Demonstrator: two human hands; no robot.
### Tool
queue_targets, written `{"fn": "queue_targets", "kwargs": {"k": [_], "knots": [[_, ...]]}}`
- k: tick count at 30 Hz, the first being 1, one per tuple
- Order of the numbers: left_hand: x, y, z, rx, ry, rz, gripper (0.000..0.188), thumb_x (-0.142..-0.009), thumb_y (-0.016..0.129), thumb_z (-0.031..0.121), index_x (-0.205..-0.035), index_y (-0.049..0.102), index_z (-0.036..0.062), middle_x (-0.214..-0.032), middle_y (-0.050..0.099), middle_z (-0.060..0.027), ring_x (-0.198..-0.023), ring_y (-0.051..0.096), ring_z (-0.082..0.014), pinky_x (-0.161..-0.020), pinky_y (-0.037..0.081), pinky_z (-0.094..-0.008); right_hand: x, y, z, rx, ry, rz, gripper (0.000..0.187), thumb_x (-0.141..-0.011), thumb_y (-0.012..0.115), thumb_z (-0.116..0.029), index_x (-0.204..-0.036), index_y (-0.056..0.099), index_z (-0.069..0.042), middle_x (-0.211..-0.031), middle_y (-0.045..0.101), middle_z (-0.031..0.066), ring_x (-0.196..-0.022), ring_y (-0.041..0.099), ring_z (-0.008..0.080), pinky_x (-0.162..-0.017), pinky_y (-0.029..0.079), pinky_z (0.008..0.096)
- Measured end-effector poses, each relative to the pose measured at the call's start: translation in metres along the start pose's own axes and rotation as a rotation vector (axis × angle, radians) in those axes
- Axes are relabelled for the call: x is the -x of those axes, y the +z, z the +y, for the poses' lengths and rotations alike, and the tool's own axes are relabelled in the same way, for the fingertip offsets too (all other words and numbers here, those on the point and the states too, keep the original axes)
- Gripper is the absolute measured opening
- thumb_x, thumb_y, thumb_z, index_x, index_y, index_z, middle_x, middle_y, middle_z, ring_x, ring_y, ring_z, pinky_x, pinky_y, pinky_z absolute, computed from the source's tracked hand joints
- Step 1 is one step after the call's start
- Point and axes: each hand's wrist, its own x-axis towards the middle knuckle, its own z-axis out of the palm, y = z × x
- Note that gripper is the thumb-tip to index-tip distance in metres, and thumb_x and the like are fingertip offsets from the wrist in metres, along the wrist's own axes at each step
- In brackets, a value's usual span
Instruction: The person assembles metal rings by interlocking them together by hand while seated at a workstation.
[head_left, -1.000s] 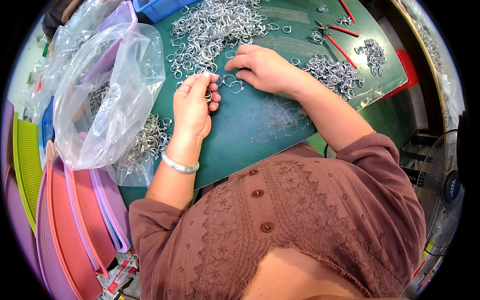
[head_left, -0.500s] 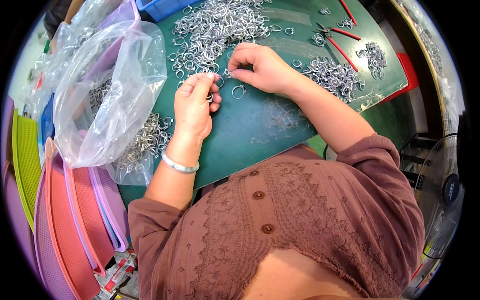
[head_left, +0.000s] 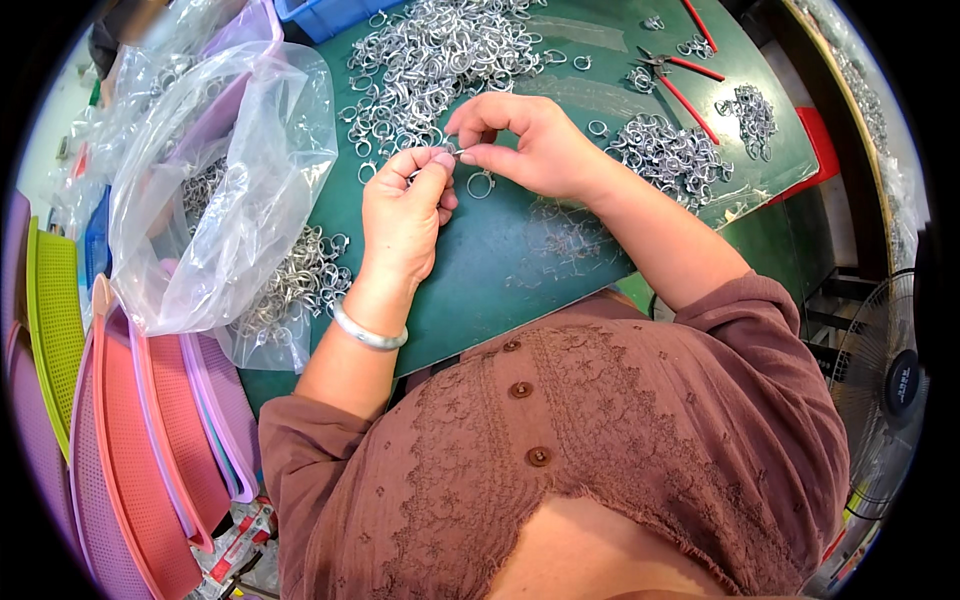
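Observation:
Over the green table, my left hand (head_left: 405, 200) is closed, with a small metal ring pinched at its fingertips and mostly hidden by them. My right hand (head_left: 520, 145) meets it from the right, thumb and forefinger pinched at the same spot on the ring. Just below the right fingertips a single silver ring (head_left: 481, 184) lies on the table. Beyond both hands spreads a large heap of silver rings (head_left: 450, 50). A smaller pile of rings (head_left: 670, 155) sits to the right of my right forearm.
Red-handled pliers (head_left: 685, 85) lie at the far right beside a small ring cluster (head_left: 752, 115). On the left, a clear plastic bag (head_left: 220, 200) stands by more rings (head_left: 300, 280). Stacked plastic baskets (head_left: 140, 430) fill the lower left. A blue bin (head_left: 325, 15) is at the back.
My left hand has moved slightly right and its fingertips now meet those of my right hand. The right fingers have curled a little closer over the same spot.

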Motion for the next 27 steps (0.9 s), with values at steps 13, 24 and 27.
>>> {"fn": "queue_targets", "kwargs": {"k": [13,24,27], "knots": [[-0.002,-0.003,0.000,0.131,0.014,-0.097,0.015,-0.084,0.054,0.014,-0.092,0.057,0.0025,-0.069,0.052,0.0001,-0.055,0.046,-0.0079,-0.045,0.032,-0.0178,-0.001,0.000,-0.001,0.036,-0.100,0.158,0.032,-0.067,0.063,0.001,-0.097,0.053,-0.005,-0.090,0.055,0.0068,-0.077,0.054,0.0171,-0.066,0.046,0.0273],[-0.003,-0.005,0.000,0.135,-0.003,-0.143,0.020,-0.085,0.053,0.014,-0.100,0.056,0.0016,-0.071,0.052,0.0002,-0.057,0.047,-0.0080,-0.046,0.034,-0.0171,0.002,-0.015,0.014,0.264,-0.039,-0.076,0.019,-0.069,0.060,-0.005,-0.088,0.059,-0.005,-0.085,0.056,0.0098,-0.080,0.054,0.0269,-0.070,0.044,0.0339],[-0.006,-0.010,0.001,0.218,-0.039,-0.166,0.025,-0.084,0.049,0.013,-0.105,0.053,0.0008,-0.077,0.056,-0.0042,-0.061,0.051,-0.0121,-0.048,0.039,-0.0200,0.004,-0.017,0.011,0.315,-0.098,-0.241,0.021,-0.066,0.062,-0.008,-0.087,0.059,-0.005,-0.086,0.054,0.0090,-0.085,0.051,0.0280,-0.077,0.042,0.0359]]}}
